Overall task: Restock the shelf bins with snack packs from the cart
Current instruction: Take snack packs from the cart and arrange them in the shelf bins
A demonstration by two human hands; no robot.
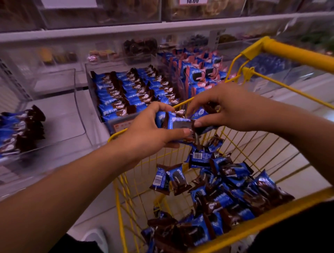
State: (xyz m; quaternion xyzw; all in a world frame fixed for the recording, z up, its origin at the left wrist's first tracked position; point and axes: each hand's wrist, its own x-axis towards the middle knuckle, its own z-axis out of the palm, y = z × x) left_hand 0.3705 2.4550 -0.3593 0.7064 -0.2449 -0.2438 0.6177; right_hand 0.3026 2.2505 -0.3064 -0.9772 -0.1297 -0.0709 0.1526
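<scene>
Your left hand (153,130) grips a small stack of snack packs (178,122) over the cart (296,52) front rim; right hand (222,106) pinches the stack's far end. Square the packs up, labels one way, then carry them to the middle bin (106,115), which looks nearly full. Loose packs (226,189) remain in the cart.

- White price tag (193,1), top edge, digits partly cut off.
- White shoe (96,238), on pale floor.
- Perforated grey shelf upright (214,38).
</scene>
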